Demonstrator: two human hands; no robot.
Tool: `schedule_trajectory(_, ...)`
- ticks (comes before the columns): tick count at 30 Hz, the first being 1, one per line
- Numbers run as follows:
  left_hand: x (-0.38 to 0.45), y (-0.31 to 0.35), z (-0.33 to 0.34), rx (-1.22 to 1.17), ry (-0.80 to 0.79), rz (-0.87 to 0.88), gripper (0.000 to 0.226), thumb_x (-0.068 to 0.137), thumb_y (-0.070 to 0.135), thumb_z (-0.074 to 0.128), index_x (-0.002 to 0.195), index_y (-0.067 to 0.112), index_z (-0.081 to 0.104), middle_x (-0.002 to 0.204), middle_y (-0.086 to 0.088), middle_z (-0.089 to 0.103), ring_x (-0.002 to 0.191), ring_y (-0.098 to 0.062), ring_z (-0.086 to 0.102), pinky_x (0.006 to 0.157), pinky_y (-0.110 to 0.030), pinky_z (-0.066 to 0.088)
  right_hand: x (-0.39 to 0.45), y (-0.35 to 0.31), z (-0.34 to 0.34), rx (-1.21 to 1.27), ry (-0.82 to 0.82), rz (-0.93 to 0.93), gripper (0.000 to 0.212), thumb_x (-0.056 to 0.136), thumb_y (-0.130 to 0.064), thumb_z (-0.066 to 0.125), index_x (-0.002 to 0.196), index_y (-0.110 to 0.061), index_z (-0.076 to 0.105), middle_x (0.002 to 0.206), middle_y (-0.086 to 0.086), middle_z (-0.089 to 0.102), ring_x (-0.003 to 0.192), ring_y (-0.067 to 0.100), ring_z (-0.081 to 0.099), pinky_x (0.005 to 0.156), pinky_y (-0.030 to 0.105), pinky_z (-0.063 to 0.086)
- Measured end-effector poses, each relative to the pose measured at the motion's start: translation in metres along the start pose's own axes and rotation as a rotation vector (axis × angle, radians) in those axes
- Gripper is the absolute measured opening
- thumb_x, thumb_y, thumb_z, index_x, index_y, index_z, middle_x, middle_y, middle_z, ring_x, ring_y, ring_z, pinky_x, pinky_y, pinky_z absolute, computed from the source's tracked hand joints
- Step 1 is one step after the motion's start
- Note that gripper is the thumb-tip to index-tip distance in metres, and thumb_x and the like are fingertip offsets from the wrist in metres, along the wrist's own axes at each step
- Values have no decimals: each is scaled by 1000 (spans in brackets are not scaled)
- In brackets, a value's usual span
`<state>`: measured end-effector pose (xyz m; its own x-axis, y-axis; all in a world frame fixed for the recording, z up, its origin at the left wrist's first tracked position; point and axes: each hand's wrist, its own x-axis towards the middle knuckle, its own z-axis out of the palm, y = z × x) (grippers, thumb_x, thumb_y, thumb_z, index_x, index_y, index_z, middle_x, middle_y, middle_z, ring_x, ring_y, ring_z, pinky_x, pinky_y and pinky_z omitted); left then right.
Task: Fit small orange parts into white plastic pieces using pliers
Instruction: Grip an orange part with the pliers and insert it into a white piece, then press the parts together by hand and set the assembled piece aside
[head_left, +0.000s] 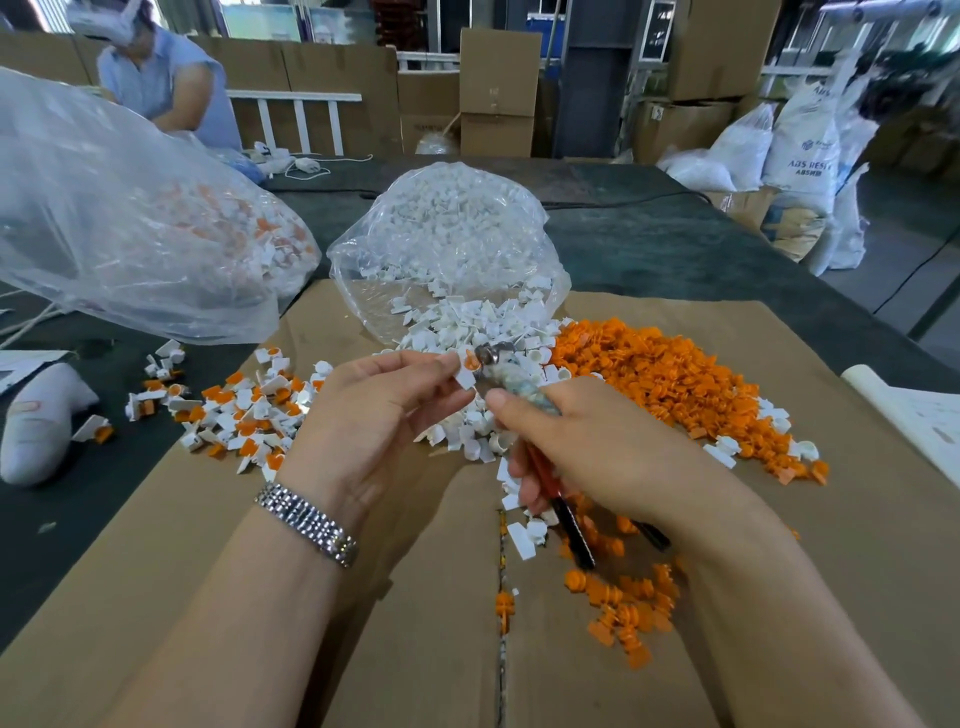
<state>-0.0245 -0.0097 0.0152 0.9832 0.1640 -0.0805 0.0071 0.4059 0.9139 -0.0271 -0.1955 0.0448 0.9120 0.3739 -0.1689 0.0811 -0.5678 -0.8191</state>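
Note:
My left hand (374, 410) pinches a small white plastic piece (464, 375) with an orange part (471, 360) set in it. My right hand (587, 447) grips the pliers (519, 389), whose metal jaws close on that orange part. The red-and-black handles stick out below my right palm. A heap of loose orange parts (670, 379) lies to the right on the cardboard (363, 597). White pieces (467, 322) spill from an open clear bag (447, 249) behind my hands. Assembled white-and-orange pieces (244, 410) lie scattered to the left.
A large clear bag (130, 218) with assembled pieces lies at the left on the dark table (675, 249). More orange parts (623, 597) sit near my right wrist. Another person (161, 78) works at the far left. Boxes and white sacks (795, 150) stand behind.

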Motion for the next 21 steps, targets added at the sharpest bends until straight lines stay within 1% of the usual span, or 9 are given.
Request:
schedule_trajectory(2,-1,1,-1,3,13,15,11,72,9,81,73,-1,77,63,-8,66,66,-15,69,75,-28,61,-2,1,-9,115,-6,41,60,98,-56,51,102,2,67,79,16,75,76,35,75,80,46,62)
schedule_trajectory(4,-1,2,-1,27,22,24,8,76,9,81,71,3,79,72,-12,70,71,-19,72,73,-27,61,-4,1,-18,160,20,56,58,97,-58,50,104,-3,68,82,15,75,80,37,74,84,53,61)
schedule_trajectory(7,-2,1,-3,108,7,40,10,83,10,78,75,6,81,79,-14,73,76,-22,73,74,-25,60,-5,2,-31,60,145,39,58,95,-65,47,98,-11,69,79,6,74,71,21,73,77,43,61)
schedule_trajectory(10,-5,3,-1,138,-16,55,14,74,20,82,78,7,82,81,-13,74,76,-19,72,76,-26,60,1,10,-36,-241,346,-6,50,94,-66,49,86,-18,64,70,-3,64,63,16,60,60,34,47)
schedule_trajectory(11,-5,3,-1,141,-18,51,16,72,22,83,79,8,82,85,-14,76,79,-20,73,76,-26,60,3,16,-35,-327,384,7,45,94,-64,50,89,-21,63,76,-5,63,69,14,59,58,33,44)
schedule_trajectory(13,-5,3,1,132,-28,24,12,77,17,81,81,6,79,95,-17,78,87,-24,76,72,-24,60,9,28,-29,-491,435,94,40,95,-59,54,98,-19,61,91,1,61,82,20,58,64,35,42)
schedule_trajectory(16,-7,2,3,118,-65,-14,8,90,9,72,88,2,69,102,-21,77,94,-34,77,66,-24,61,14,42,-22,-665,470,213,42,93,-53,62,108,-14,57,108,6,58,99,27,57,83,43,49)
schedule_trajectory(19,-8,1,5,99,-86,-32,11,92,9,68,93,-2,65,104,-22,76,95,-35,76,66,-25,62,16,45,-17,-719,458,266,53,89,-59,65,114,-14,57,114,8,58,109,30,55,93,47,48)
schedule_trajectory(21,-9,-1,7,126,-63,-20,11,92,8,69,93,-3,64,102,-21,77,92,-33,77,67,-25,62,17,43,-15,-778,518,243,55,90,-62,60,117,-15,58,119,8,56,115,30,51,96,48,45)
